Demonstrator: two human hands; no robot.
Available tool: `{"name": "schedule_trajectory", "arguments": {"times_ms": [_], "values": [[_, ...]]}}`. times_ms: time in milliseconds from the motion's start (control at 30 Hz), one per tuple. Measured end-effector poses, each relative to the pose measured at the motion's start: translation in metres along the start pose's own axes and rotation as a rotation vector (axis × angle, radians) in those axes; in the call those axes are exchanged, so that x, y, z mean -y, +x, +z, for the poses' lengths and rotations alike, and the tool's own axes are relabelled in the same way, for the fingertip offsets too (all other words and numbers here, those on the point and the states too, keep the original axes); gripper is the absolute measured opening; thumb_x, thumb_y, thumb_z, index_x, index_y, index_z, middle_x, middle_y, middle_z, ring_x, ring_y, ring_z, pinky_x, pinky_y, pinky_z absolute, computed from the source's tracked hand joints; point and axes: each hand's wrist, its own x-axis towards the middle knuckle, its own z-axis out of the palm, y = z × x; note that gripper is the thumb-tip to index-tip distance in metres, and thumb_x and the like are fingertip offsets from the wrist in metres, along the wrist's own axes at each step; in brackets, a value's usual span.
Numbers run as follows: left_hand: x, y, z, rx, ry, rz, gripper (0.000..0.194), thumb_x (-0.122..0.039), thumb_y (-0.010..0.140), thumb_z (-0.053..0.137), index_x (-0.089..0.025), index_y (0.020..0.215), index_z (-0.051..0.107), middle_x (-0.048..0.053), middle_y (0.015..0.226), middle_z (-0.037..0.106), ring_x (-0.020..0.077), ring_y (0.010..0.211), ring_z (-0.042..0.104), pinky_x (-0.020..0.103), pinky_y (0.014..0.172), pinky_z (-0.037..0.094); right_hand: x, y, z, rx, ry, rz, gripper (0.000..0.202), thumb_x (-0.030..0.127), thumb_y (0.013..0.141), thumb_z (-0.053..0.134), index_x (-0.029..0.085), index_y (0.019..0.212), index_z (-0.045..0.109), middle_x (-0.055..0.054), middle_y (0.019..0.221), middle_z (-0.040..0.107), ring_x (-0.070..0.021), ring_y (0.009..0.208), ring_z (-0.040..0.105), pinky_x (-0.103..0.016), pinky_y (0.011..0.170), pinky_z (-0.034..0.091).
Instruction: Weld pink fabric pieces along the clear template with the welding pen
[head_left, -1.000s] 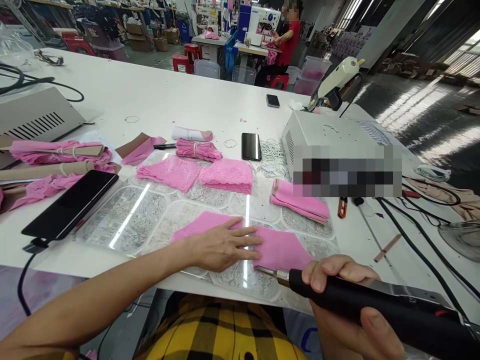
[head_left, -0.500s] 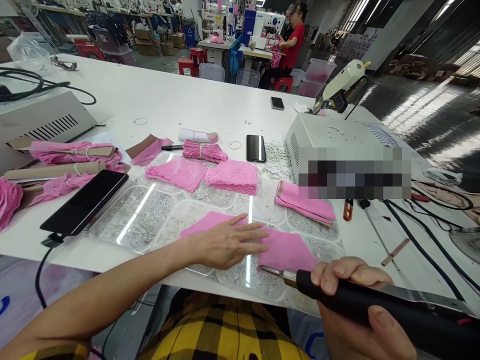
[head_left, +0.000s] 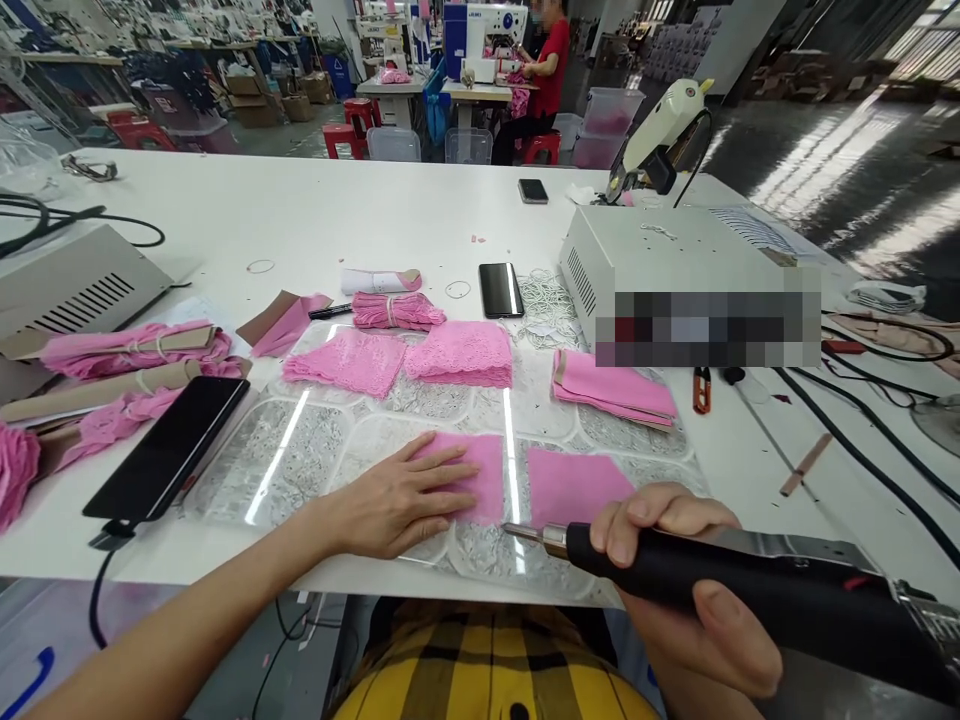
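My left hand [head_left: 420, 492] lies flat, fingers spread, on a pink fabric piece [head_left: 486, 480] and hides its left part. A second pink fabric piece [head_left: 574, 487] lies just to the right, with a narrow gap between them. My right hand [head_left: 675, 560] is closed around a thick black hand-held power tool [head_left: 750, 590] with a narrow metal tip. The tip points left, near the lower right corner of the left piece; I cannot tell if it touches. Beneath the fabric is a clear, patterned plastic mat [head_left: 285, 450].
Pink lace stacks [head_left: 459, 352] and a folded pink bundle [head_left: 613, 388] lie beyond. A phone [head_left: 500, 290], a large black phone [head_left: 169, 445], a grey vented box [head_left: 667, 250], an orange cutter [head_left: 701, 390] and black cables [head_left: 862, 470] surround the mat. A co-worker in red [head_left: 551, 50] sits behind.
My left hand has moved left off the gap and now rests on the left fabric piece. The tool's tip has gone from the right piece's lower left corner to beside the left piece.
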Motion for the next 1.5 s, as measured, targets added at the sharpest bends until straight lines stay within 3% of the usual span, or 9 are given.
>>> {"name": "schedule_trajectory", "arguments": {"times_ms": [367,900,1167,1500], "values": [[0.006,-0.004,0.002,-0.019,0.004,0.044,0.039,-0.03,0.099,0.044,-0.025,0.137,0.051,0.002,0.152,0.037,0.021,0.146,0.021,0.044,0.121,-0.006,-0.002,-0.001,0.003,0.03,-0.045,0.048,0.019,0.032,0.084,0.055,0.022,0.1,0.06,-0.003,0.089,0.053,-0.014,0.064,0.056,-0.036,0.059,0.053],[0.004,-0.007,0.006,-0.1,-0.048,0.056,0.046,-0.037,0.095,0.054,-0.023,0.138,0.049,0.005,0.149,0.042,0.0253,0.143,0.029,0.044,0.121,0.001,0.001,0.002,0.007,-0.037,-0.11,0.059,0.017,0.033,0.082,0.052,0.025,0.095,0.059,-0.003,0.086,0.05,-0.0136,0.061,0.054,-0.037,0.058,0.052],[0.005,-0.008,0.01,-0.107,-0.031,0.055,0.046,-0.039,0.095,0.053,-0.024,0.138,0.048,0.005,0.149,0.041,0.0239,0.144,0.026,0.047,0.121,0.001,-0.003,0.003,0.007,0.036,-0.086,0.027,0.019,0.032,0.084,0.053,0.023,0.099,0.06,-0.003,0.088,0.051,-0.0137,0.062,0.055,-0.037,0.058,0.052],[0.005,-0.009,0.011,-0.094,-0.001,0.058,0.046,-0.041,0.095,0.052,-0.023,0.138,0.049,0.005,0.15,0.039,0.0242,0.145,0.025,0.047,0.121,-0.001,-0.003,0.005,0.012,0.025,-0.085,0.047,0.013,0.03,0.083,0.056,0.022,0.092,0.059,-0.002,0.083,0.053,-0.0131,0.059,0.056,-0.036,0.056,0.053]]}}
